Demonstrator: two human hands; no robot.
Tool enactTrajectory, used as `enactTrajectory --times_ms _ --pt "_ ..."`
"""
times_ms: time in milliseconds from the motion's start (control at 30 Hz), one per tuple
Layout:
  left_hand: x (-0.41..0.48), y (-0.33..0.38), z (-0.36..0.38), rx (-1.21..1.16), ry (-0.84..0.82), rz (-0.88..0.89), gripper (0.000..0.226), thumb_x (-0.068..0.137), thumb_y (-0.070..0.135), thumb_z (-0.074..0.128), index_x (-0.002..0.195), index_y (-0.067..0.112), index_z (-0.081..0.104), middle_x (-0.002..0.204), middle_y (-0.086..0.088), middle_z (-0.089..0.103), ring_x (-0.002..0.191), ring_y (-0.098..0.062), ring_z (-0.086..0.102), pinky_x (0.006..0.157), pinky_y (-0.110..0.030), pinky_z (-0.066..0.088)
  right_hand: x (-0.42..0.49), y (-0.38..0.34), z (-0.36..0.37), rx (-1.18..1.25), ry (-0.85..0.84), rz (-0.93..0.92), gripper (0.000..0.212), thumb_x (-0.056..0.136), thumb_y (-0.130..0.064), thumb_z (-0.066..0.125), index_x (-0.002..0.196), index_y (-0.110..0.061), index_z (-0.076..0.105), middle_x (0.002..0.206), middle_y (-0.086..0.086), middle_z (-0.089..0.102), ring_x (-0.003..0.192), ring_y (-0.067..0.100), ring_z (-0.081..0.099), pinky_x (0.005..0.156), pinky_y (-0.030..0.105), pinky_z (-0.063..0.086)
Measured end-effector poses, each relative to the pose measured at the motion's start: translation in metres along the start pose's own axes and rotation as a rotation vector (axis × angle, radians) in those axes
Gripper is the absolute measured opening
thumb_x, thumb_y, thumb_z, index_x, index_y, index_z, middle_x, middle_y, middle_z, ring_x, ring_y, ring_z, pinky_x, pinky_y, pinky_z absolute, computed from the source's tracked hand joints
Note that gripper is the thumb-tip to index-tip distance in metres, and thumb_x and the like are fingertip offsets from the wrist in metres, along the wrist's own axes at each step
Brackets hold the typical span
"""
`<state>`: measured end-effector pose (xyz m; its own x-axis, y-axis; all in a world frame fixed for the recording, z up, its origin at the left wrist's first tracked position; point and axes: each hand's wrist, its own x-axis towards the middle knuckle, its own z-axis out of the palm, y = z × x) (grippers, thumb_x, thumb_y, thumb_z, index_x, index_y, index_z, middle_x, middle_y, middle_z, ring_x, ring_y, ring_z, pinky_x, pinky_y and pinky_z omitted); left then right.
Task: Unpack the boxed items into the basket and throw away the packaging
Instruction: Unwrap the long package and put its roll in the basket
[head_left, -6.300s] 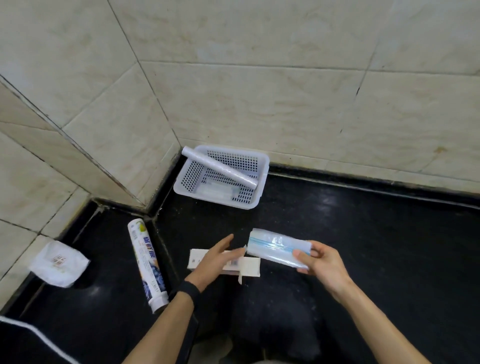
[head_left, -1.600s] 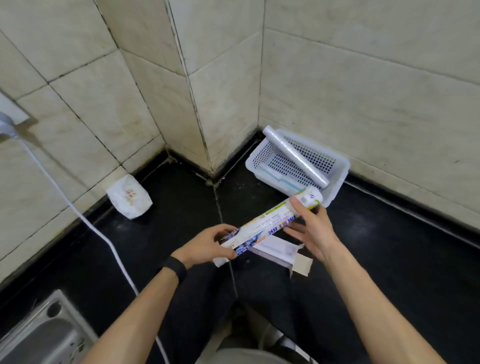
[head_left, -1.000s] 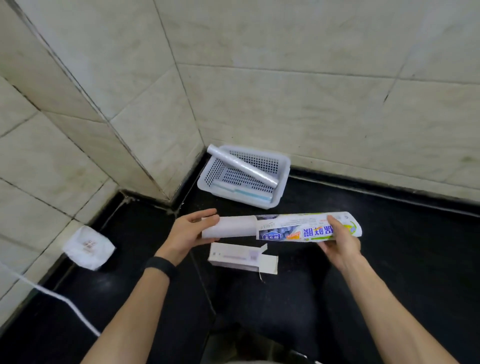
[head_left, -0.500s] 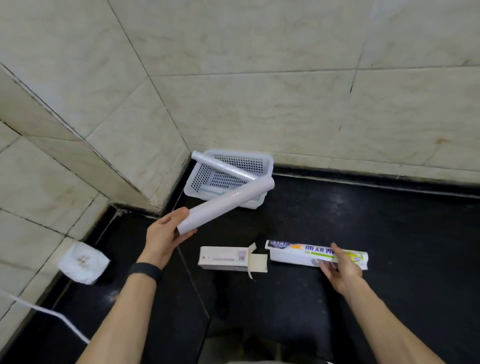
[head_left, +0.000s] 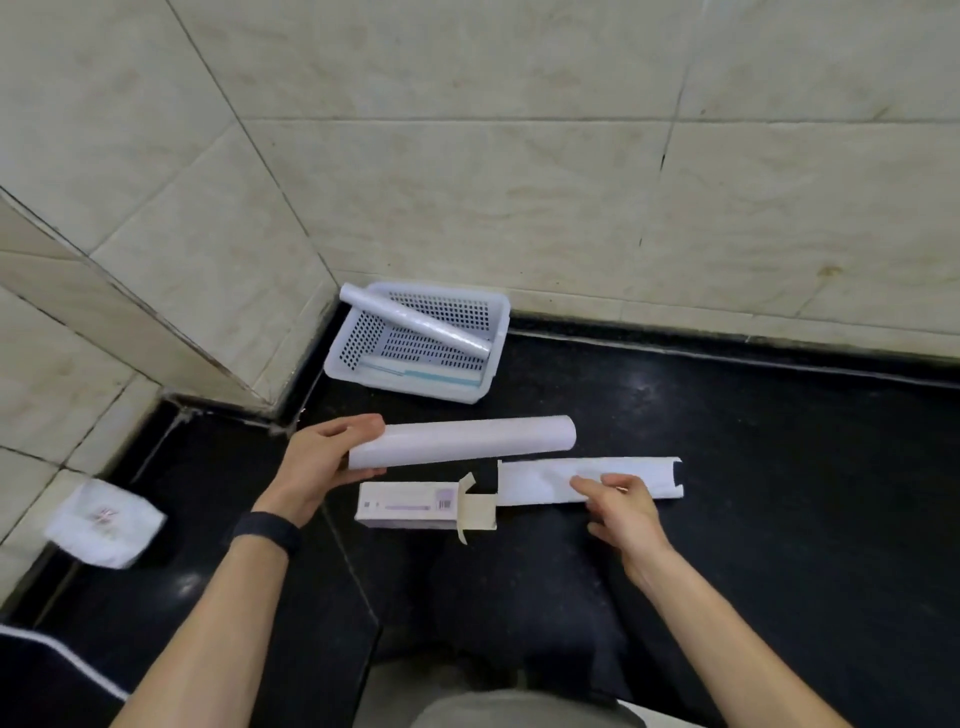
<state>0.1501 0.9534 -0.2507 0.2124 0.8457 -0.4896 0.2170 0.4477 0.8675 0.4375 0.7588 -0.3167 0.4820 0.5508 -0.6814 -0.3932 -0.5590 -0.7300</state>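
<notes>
My left hand (head_left: 322, 462) grips one end of a white roll (head_left: 462, 439) and holds it level just above the black counter, in front of the white perforated basket (head_left: 358, 343). Inside the basket a second white roll (head_left: 415, 330) lies slanted over a flat clear packet with a blue strip (head_left: 421, 371). The long empty carton (head_left: 540, 480) lies on the counter with its plain white side up. My right hand (head_left: 623, 512) rests its spread fingers on the carton. A small white box (head_left: 410, 512) with its end flap open lies to the carton's left.
Tiled walls form a corner behind and left of the basket. A crumpled white bag (head_left: 104, 522) sits at the far left of the counter. A white cable (head_left: 62, 660) crosses the bottom left corner. My dark trouser legs (head_left: 519, 597) are below the boxes.
My left hand has lowered the roll from a raised slant near the basket to level over the boxes. The long carton now shows its white side, with my right hand still on it.
</notes>
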Motion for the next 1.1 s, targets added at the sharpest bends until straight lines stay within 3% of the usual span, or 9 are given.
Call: enactTrajectory --times_ms 67,167,267,367,467,600,767,967,1100 --pt "0.002 0.002 -0.003 -0.009 -0.017 -0.021 0.041 0.062 0.036 0.086 0.099 0.018 0.080 0.112 -0.002 0.073 0.104 -0.025 0.068 0.072 -0.038 0.061 0.002 -0.007 0.009 -0.362 0.028 -0.248 0.087 0.073 -0.038 0.084 0.145 -0.028 0.037 0.145 -0.001 0.036 0.129 0.021 0.040 0.106 0.039 0.041" --pt "0.009 0.011 -0.016 -0.009 -0.075 -0.051 0.047 0.061 0.039 0.087 0.102 0.017 0.079 0.113 -0.005 0.073 0.096 -0.024 0.072 0.074 -0.039 0.060 0.010 -0.020 0.027 -0.771 0.045 -0.587 0.098 0.075 -0.038 0.082 0.154 -0.037 0.024 0.162 0.002 0.013 0.145 0.025 0.013 0.117 0.042 0.023" --pt "0.021 0.026 -0.031 0.014 -0.122 -0.047 0.056 0.056 0.046 0.089 0.104 0.017 0.079 0.111 -0.007 0.073 0.090 -0.026 0.074 0.074 -0.038 0.060 0.025 -0.035 0.046 -0.939 -0.038 -0.711 0.078 0.083 -0.034 0.076 0.150 -0.032 0.037 0.155 0.005 0.033 0.140 0.030 0.029 0.114 0.038 0.030" --pt "0.041 0.036 -0.043 -0.105 -0.036 -0.022 0.035 0.075 0.042 0.079 0.104 0.022 0.077 0.115 -0.008 0.068 0.096 -0.026 0.070 0.069 -0.035 0.060 0.034 -0.047 0.073 -0.899 -0.075 -0.720 0.059 0.084 -0.032 0.076 0.138 -0.031 0.052 0.131 0.000 0.051 0.114 0.024 0.055 0.096 0.031 0.044" --pt "0.070 0.039 -0.052 -0.216 0.032 -0.007 0.030 0.087 0.038 0.071 0.115 0.026 0.067 0.119 -0.004 0.063 0.106 -0.026 0.066 0.072 -0.036 0.061 0.042 -0.057 0.108 -0.878 0.002 -0.760 0.057 0.082 -0.032 0.077 0.135 -0.033 0.053 0.123 -0.003 0.050 0.103 0.020 0.058 0.084 0.027 0.042" --pt "0.121 0.052 -0.068 -0.287 0.020 -0.010 0.037 0.085 0.025 0.076 0.119 0.025 0.059 0.123 -0.006 0.061 0.109 -0.028 0.065 0.071 -0.037 0.061 0.062 -0.078 0.151 -0.886 -0.007 -0.758 0.058 0.084 -0.034 0.076 0.137 -0.033 0.051 0.126 -0.001 0.049 0.107 0.022 0.058 0.088 0.031 0.049" --pt "0.190 0.072 -0.083 -0.309 0.054 0.028 0.050 0.079 0.036 0.081 0.120 0.018 0.059 0.119 -0.010 0.067 0.101 -0.024 0.071 0.069 -0.032 0.061 0.098 -0.104 0.182 -0.933 -0.010 -0.760 0.066 0.086 -0.044 0.070 0.144 -0.035 0.040 0.141 0.000 0.048 0.120 0.023 0.051 0.097 0.035 0.046" --pt "0.258 0.087 -0.082 -0.261 0.188 0.052 0.060 0.084 0.023 0.079 0.137 0.016 0.052 0.112 -0.006 0.067 0.100 -0.023 0.068 0.074 -0.035 0.060 0.140 -0.099 0.201 -0.970 0.086 -0.470 0.106 0.087 -0.054 0.064 0.159 -0.018 -0.005 0.167 0.014 -0.001 0.152 0.035 0.005 0.121 0.046 0.014" --pt "0.276 0.071 -0.058 -0.304 0.242 -0.028 0.032 0.090 0.019 0.072 0.119 0.013 0.060 0.114 -0.013 0.066 0.104 -0.029 0.065 0.083 -0.040 0.056 0.147 -0.076 0.207 -0.852 -0.018 -0.379 0.106 0.094 -0.049 0.058 0.154 -0.015 -0.021 0.164 0.006 -0.025 0.154 0.030 0.000 0.121 0.036 0.013"
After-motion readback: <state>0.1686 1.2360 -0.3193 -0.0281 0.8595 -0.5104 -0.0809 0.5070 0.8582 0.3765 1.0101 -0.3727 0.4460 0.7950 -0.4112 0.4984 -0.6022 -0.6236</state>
